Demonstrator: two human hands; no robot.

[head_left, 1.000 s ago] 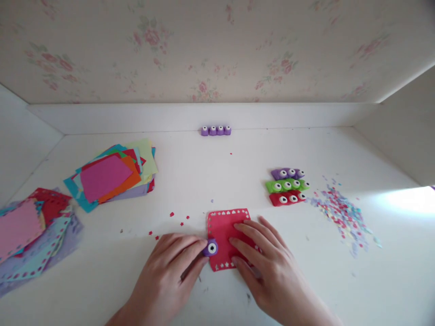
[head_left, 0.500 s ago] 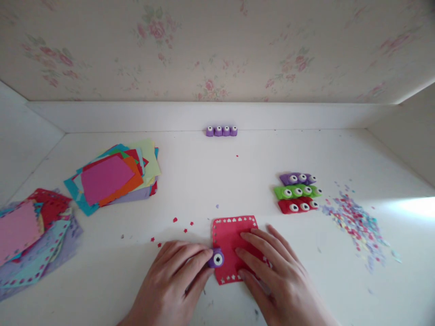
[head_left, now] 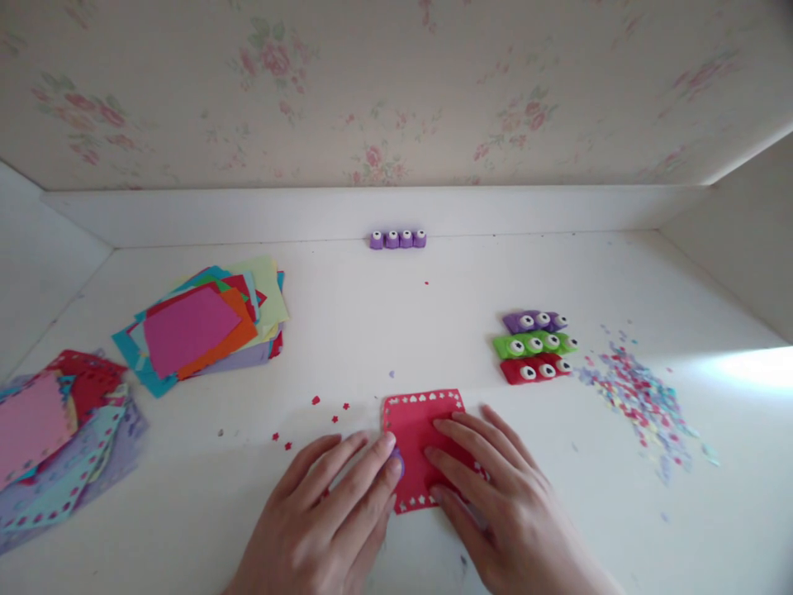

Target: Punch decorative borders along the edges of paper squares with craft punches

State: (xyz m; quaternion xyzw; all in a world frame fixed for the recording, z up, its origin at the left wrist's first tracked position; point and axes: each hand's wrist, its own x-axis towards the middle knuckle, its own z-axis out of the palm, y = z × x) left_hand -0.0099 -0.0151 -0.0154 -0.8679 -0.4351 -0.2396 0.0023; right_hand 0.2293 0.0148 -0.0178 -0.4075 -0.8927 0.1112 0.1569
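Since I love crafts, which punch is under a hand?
The purple punch at the red sheet, mostly covered by the left hand; the other punches stand in rows, untouched.

The left hand (head_left: 328,508) covered most of the purple punch (head_left: 400,465); near the tabletop's (head_left: 359,330) left edge, the punched paper pile (head_left: 65,442) was cut off

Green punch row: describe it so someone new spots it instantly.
On the white tabletop, find the multicoloured heap of tiny paper bits at right. Just left of it sit three rows of small white-topped punches. Take the green middle row: four white tops, versus three on the purple row and red row.
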